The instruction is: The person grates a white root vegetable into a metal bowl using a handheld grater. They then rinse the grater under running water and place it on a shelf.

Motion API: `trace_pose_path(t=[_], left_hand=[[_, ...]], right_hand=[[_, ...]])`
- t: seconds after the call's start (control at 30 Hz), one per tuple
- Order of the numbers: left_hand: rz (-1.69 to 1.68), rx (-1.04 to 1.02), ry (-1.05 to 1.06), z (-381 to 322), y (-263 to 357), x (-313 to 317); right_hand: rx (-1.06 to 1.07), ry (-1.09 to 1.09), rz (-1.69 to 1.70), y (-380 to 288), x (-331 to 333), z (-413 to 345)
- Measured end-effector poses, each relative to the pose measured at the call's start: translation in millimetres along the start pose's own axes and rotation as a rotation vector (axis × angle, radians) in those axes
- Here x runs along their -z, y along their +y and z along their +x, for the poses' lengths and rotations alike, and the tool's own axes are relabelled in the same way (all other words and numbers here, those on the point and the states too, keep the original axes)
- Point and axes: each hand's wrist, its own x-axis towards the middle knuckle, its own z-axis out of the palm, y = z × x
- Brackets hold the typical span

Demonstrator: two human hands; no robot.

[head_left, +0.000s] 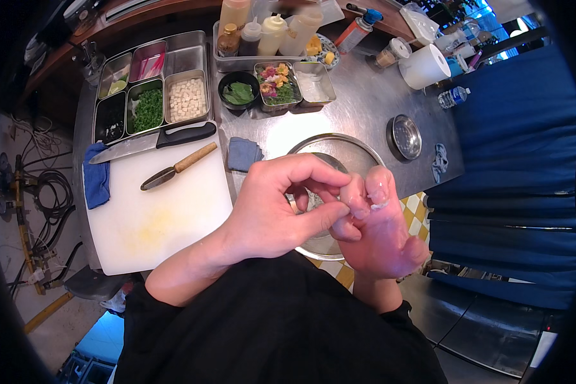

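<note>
My left hand (278, 206) reaches across in front of me, its thumb and index finger pinching a curled finger of my right hand. Palm up, my right hand (379, 230) has bent fingers and its thumb held out to the side. Its fingers look glossy, with a bit of whitish residue (379, 206) on one; whether this is wetness or a clear film I cannot tell. Below both hands stands a round steel tray (369, 146), with a metal bowl (329, 158) in it. The hands mostly hide the bowl and its pale contents.
A white cutting board (182, 201) at left bears a black-handled kitchen knife (187, 134) and a wooden-handled blade (177, 165). Behind are steel containers of chopped greens (147, 110) and white cubes (187, 98), edible flowers (274, 79), squeeze bottles (271, 33), and a small steel bowl (407, 137).
</note>
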Motion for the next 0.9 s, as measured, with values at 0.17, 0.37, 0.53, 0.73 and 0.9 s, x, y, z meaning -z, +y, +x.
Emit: trace_pose_path(t=[0.17, 0.37, 0.53, 0.73, 0.9], left_hand=[[0.029, 0.057, -0.024, 0, -2, 4], [0.073, 0.175, 0.209, 0, -39, 31], [0.643, 0.273, 0.136, -28, -83, 56], [1.018, 0.444, -0.144, -53, -115, 32], [0.982, 0.553, -0.27, -50, -124, 22]], right_hand=[[-0.013, 0.02, -0.056, 1, -2, 3], [-0.094, 0.302, -1.075, -1, 69, 34], [-0.381, 0.241, -1.784, 40, 122, 38], [-0.831, 0.076, -1.991, 73, 118, 63], [-0.511, 0.137, -2.036, 84, 130, 60]])
